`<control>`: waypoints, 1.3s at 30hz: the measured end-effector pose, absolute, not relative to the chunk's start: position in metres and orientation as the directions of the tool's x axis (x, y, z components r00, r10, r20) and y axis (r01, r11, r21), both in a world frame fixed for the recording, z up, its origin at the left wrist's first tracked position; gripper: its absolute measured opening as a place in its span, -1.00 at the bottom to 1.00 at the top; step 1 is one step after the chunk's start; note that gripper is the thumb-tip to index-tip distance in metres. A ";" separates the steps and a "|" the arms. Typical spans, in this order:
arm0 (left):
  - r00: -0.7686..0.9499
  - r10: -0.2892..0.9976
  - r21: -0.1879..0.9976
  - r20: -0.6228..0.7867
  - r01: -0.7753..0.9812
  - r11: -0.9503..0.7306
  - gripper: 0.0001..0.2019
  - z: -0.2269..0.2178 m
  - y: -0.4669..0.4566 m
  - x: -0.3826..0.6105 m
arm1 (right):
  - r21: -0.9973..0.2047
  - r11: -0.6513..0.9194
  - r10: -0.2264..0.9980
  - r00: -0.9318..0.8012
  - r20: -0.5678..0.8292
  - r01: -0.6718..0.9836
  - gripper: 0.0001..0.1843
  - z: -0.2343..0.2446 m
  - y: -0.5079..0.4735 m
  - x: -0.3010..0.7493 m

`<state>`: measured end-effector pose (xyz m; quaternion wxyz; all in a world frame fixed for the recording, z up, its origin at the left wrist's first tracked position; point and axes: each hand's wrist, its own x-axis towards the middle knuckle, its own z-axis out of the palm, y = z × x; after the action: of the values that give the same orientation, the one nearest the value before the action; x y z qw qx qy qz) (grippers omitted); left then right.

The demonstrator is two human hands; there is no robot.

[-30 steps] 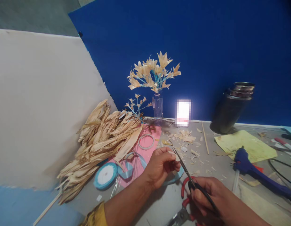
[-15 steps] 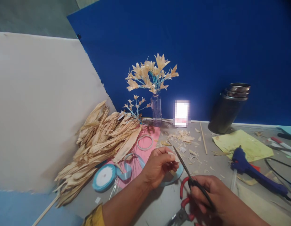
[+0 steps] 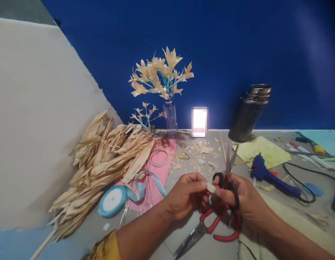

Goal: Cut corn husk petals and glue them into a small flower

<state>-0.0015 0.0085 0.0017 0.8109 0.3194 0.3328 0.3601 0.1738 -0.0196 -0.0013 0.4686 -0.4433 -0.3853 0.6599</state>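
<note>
Between the fingertips of my left hand (image 3: 185, 195) is a small pale piece of corn husk (image 3: 210, 187), pinched at its left end. My right hand (image 3: 242, 196) is closed around black-handled scissors (image 3: 228, 159), whose blades point up and stand slightly apart. The thumb of that hand also touches the right end of the husk piece. Just below both hands lie red-handled scissors (image 3: 199, 229), their blades toward the lower left. My left fingers are partly hidden behind the husk and the thumb.
Dried corn husks (image 3: 102, 173) are heaped at left, near a blue ribbon roll (image 3: 112, 200) and pink paper (image 3: 167, 144). Husk flowers (image 3: 159, 74) stand in a clear bottle (image 3: 170, 115). A dark flask (image 3: 248, 113) and a blue glue gun (image 3: 275, 178) with its cord are at right.
My right hand has come up to meet my left hand, and its thumb now touches the husk piece. Its scissors have swung from slanting left to nearly upright. The view has shifted right.
</note>
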 end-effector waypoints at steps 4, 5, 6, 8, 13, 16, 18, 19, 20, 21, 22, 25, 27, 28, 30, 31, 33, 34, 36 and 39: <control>0.551 0.777 0.736 -0.304 -0.383 0.559 -0.57 0.002 0.009 -0.004 | -0.892 -0.315 0.940 -0.235 -0.246 -0.326 -0.52 -0.001 -0.020 0.175; 0.556 0.774 0.750 -0.304 -0.361 0.554 -0.60 0.001 0.009 -0.003 | -0.886 -0.325 0.933 -0.267 -0.242 -0.331 -0.53 -0.001 -0.020 0.175; 0.567 0.767 0.764 -0.302 -0.337 0.551 -0.64 0.000 0.008 -0.002 | -0.884 -0.332 0.925 -0.299 -0.236 -0.329 -0.54 -0.001 -0.020 0.175; 0.606 0.744 0.773 -0.282 -0.316 0.550 -0.70 -0.001 0.006 -0.001 | -0.888 -0.332 0.913 -0.344 -0.219 -0.317 -0.54 0.000 -0.021 0.175; 0.704 0.687 0.642 -0.179 -0.446 0.623 -0.75 0.005 0.010 -0.004 | -0.946 -0.243 0.949 -0.256 -0.186 -0.213 -0.56 0.002 -0.018 0.182; 0.600 0.777 0.668 -0.189 -0.501 0.550 -0.73 0.009 0.015 -0.009 | -0.964 -0.194 0.966 -0.206 -0.156 -0.181 -0.57 0.000 -0.015 0.186; 0.550 0.805 0.758 -0.221 -0.423 0.497 -0.65 0.008 0.015 -0.009 | -0.967 -0.185 0.964 -0.225 -0.144 -0.175 -0.58 -0.003 -0.015 0.186; 0.544 0.805 0.795 -0.238 -0.367 0.483 -0.61 0.006 0.014 -0.008 | -0.969 -0.180 0.961 -0.239 -0.136 -0.171 -0.58 -0.004 -0.016 0.185; 0.540 0.803 0.821 -0.251 -0.320 0.472 -0.60 0.005 0.013 -0.007 | -0.970 -0.175 0.960 -0.250 -0.129 -0.168 -0.59 -0.004 -0.016 0.184; 0.530 0.808 0.840 -0.257 -0.291 0.458 -0.61 0.004 0.012 -0.006 | -0.972 -0.171 0.959 -0.254 -0.126 -0.163 -0.60 -0.004 -0.017 0.183; 0.510 0.820 0.853 -0.258 -0.277 0.441 -0.62 0.004 0.012 -0.006 | -0.973 -0.168 0.961 -0.247 -0.126 -0.157 -0.61 -0.003 -0.016 0.183; 0.399 0.885 0.891 -0.242 -0.270 0.365 -0.62 0.012 0.018 -0.012 | -0.984 -0.145 0.982 -0.137 -0.130 -0.108 -0.64 0.002 -0.010 0.185; 0.313 0.925 0.927 -0.214 -0.233 0.293 -0.63 0.022 0.028 -0.020 | -0.992 -0.113 0.994 -0.014 -0.112 -0.052 -0.65 0.004 -0.002 0.191; 0.282 0.939 0.944 -0.198 -0.204 0.260 -0.64 0.028 0.035 -0.025 | -0.994 -0.100 0.994 0.035 -0.101 -0.033 -0.65 0.004 0.003 0.194; 0.260 0.949 0.968 -0.180 -0.125 0.217 -0.67 0.038 0.050 -0.030 | -0.996 -0.085 0.992 0.091 -0.088 -0.030 -0.60 0.002 0.012 0.201; 0.263 0.948 0.977 -0.179 -0.070 0.203 -0.70 0.041 0.059 -0.030 | -0.996 -0.082 0.991 0.102 -0.085 -0.036 -0.58 0.000 0.015 0.205; 0.259 0.951 0.984 -0.171 0.090 0.153 -0.82 0.043 0.078 -0.023 | -0.996 -0.082 0.990 0.115 -0.086 -0.038 -0.54 -0.004 0.020 0.208; 0.248 0.954 0.973 -0.167 0.199 0.118 -0.89 0.042 0.089 -0.017 | -0.996 -0.085 0.989 0.118 -0.088 -0.029 -0.54 -0.005 0.021 0.209; 0.229 0.962 0.935 -0.147 0.349 0.060 -0.93 0.037 0.112 0.001 | -0.996 -0.088 0.991 0.105 -0.088 -0.010 -0.55 -0.005 0.022 0.209; 0.232 0.960 0.908 -0.156 0.416 0.047 -0.93 0.027 0.143 0.029 | -0.996 -0.085 0.993 0.081 -0.085 -0.011 -0.57 -0.001 0.021 0.208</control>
<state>0.0287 0.1431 0.0267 0.4719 0.6273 0.5484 0.2882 0.2076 0.0213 -0.0014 0.5001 -0.5391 -0.4556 0.5017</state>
